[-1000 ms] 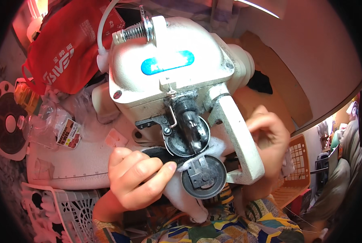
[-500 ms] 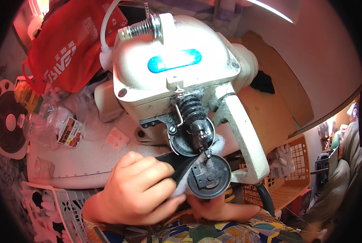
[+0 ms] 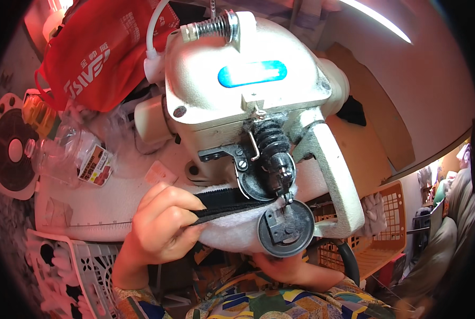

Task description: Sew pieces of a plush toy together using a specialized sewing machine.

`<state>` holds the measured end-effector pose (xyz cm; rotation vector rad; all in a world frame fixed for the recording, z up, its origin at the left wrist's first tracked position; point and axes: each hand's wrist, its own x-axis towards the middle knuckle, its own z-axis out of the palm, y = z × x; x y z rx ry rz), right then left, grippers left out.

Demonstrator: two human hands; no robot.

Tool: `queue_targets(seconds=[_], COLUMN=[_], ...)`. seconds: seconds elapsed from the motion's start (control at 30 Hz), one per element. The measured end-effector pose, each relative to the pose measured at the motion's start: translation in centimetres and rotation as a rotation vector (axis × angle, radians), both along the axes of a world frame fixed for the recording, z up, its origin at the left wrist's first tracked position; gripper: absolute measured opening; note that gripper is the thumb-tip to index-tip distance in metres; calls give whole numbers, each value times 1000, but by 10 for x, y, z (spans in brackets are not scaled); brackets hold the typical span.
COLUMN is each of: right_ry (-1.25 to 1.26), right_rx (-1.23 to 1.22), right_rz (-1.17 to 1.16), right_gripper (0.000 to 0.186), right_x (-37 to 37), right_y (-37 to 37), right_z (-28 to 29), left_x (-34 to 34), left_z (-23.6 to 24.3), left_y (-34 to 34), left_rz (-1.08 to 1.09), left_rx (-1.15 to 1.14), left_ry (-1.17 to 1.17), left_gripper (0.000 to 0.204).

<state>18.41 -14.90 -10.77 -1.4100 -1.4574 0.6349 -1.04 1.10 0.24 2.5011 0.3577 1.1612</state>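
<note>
Cream machine: stood on a pale table; upper disc and lower disc sat close together at its front, lint on the lower one.
White fleecy cloth: lay at the machine's front, running left from the discs.
Black band: lay along the cloth's upper part, its right end reaching the discs.
Left hand: front left of the machine, fingers curled and pinched on the band's left end.
Right hand: below the machine's lower disc, partly hidden; could not tell whether it gripped cloth.
Hands: well apart.
Good handling, my judgement: called for light, even tension, band and cloth edges level, no fold at the discs, fingertips clear of them.
Risk, my judgement: hard pulling could have skewed the band.
Surroundings: red bag behind left of the machine; orange basket to its right.
</note>
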Motion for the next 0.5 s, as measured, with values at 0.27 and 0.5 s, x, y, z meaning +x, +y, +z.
queue_targets(seconds=[0.27,0.5], right_ry=[-25,313], right_rx=[-11,-10], right_rz=[-58,77], right_gripper=[48,49], right_x=[5,15], right_y=[-5,8], right_z=[10,22], left_x=[16,34], left_z=[5,13], left_y=[-7,-16], left_rz=[0,44], left_rx=[283,229], left_ry=[-39,38], left_gripper=[22,35])
